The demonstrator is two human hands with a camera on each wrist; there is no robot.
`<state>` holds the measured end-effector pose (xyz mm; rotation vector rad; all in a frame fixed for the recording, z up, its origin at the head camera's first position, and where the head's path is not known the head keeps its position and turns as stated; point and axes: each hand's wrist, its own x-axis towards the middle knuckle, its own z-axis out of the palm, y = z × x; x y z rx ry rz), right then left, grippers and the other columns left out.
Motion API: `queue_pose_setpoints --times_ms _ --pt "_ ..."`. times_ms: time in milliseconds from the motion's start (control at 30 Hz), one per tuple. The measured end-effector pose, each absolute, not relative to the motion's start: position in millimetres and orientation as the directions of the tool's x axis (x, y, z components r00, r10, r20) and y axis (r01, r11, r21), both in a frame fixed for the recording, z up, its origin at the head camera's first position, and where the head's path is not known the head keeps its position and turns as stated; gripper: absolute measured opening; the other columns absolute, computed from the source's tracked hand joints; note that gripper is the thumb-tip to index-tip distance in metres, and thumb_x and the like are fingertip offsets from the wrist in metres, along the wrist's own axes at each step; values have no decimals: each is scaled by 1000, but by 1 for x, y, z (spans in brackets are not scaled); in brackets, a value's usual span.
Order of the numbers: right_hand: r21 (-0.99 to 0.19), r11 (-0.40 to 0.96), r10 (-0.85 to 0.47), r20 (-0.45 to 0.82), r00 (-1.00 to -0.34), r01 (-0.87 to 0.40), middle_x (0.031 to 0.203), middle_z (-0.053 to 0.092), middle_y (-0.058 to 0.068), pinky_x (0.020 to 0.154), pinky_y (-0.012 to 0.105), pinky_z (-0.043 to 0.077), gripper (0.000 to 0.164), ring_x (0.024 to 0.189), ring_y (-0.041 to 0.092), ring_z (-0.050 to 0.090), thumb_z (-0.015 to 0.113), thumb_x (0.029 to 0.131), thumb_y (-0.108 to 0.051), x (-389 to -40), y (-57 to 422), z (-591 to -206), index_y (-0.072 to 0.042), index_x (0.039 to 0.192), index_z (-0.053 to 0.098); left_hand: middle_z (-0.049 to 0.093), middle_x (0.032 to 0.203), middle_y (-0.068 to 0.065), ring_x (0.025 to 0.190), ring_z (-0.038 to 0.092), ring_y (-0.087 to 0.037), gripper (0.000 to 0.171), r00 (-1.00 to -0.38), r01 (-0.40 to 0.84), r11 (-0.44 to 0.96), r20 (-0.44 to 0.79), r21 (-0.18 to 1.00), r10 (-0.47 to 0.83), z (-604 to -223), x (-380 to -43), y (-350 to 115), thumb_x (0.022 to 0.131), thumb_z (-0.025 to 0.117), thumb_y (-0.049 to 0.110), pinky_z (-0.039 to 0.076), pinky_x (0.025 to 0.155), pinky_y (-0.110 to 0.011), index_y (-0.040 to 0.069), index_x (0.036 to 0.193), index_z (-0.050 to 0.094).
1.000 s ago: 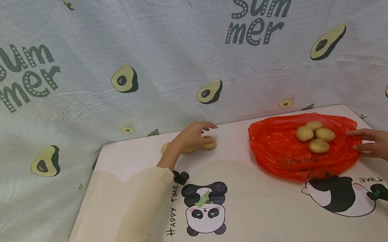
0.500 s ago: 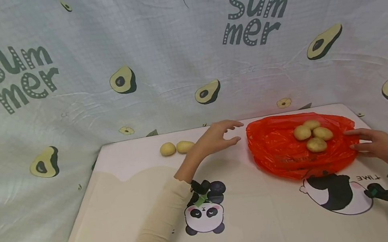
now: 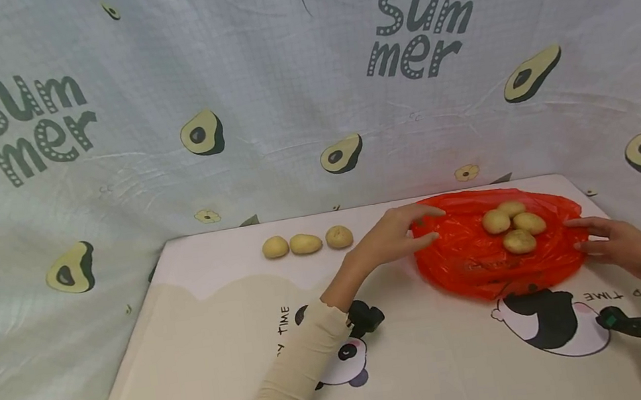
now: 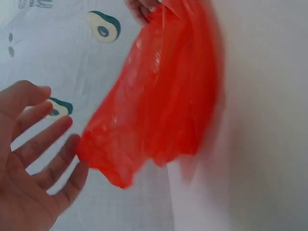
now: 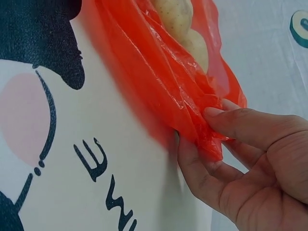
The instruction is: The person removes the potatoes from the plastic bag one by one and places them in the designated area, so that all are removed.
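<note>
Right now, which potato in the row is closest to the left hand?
The right-end potato: it's nearest the left hand; the middle potato and left-end potato are farther.

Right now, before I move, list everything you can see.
Bag: one, red, far right of the table
Potatoes: seven, pale yellow; three in a row left of the bag, four clustered among its folds
Table: one, white and cream, beneath them
Prints: several, mostly black and white, across the table
Sheet: one, pale, behind, avocado-patterned
Wrist devices: two, black, one per wrist
Sleeves: two, cream, one per arm
Left grip: one, at the bag's left edge
Right grip: one, pinching the bag's right edge
</note>
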<state>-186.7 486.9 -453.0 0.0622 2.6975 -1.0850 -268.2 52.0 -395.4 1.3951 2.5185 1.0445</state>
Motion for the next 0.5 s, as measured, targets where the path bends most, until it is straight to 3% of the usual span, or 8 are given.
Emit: queue_pose_setpoints --times_ms 167,300,500 --pt "-686 713 -41 -243 -969 142 149 19 47 77 27 60 65 127 63 34 57 105 -25 -187 487 -457 9 151 29 62 140 0 132 51 -15 40 -599 747 410 263 524 756 -380 -260 67 99 65 22 37 112 -22 15 139 62" --pt "-688 708 -31 -252 -967 157 149 19 46 79 31 61 66 128 62 35 57 105 -25 -187 489 -458 9 152 27 63 138 0 130 53 -13 39 -562 775 365 298 516 772 -370 -257 80 100 64 20 34 110 -15 14 138 63" --pt "-696 698 -29 -261 -965 168 150 18 47 79 33 61 66 128 63 34 56 106 -25 -188 490 -460 9 153 25 62 138 -1 124 56 -12 40 -550 762 311 314 568 774 -359 -257 93 100 64 20 40 103 -14 13 139 61"
